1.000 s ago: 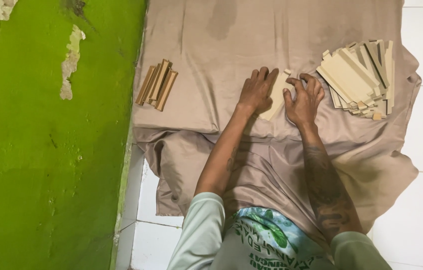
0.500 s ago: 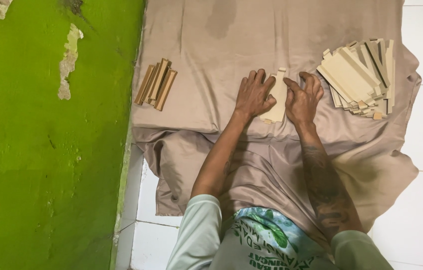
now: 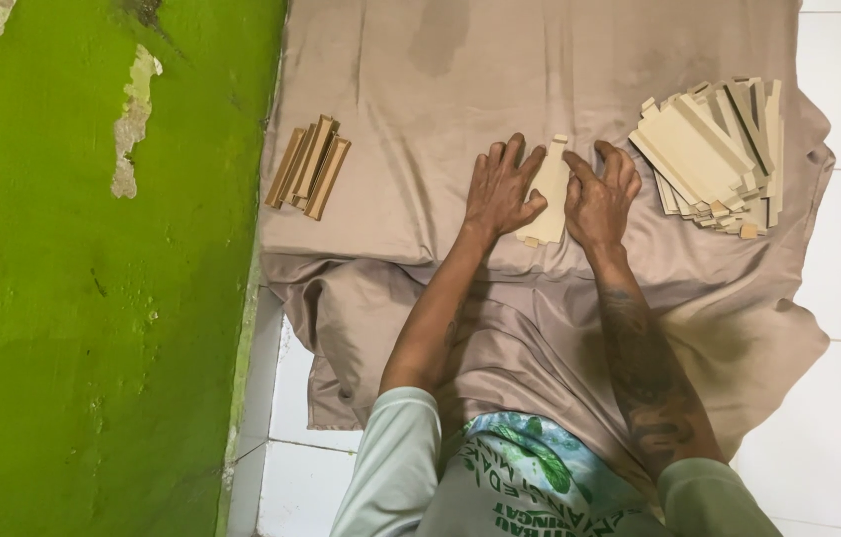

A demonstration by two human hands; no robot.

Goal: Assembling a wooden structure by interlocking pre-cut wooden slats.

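A flat pale cardboard piece [image 3: 549, 194] lies on the beige cloth [image 3: 420, 99] in the middle. My left hand [image 3: 502, 189] rests flat on its left edge with fingers spread. Against its right edge presses my right hand [image 3: 599, 194], fingers curled over the piece. Both hands touch the piece and hold it down on the cloth.
A heap of flat pale cardboard pieces [image 3: 719, 154] sits at the right on the cloth. A small bundle of folded brown pieces [image 3: 308, 166] lies at the left near the green wall [image 3: 92, 328]. White floor tiles [image 3: 838, 398] surround the cloth.
Both hands stay on the cardboard piece; the fingers have shifted slightly along its edges. The piles have not moved.
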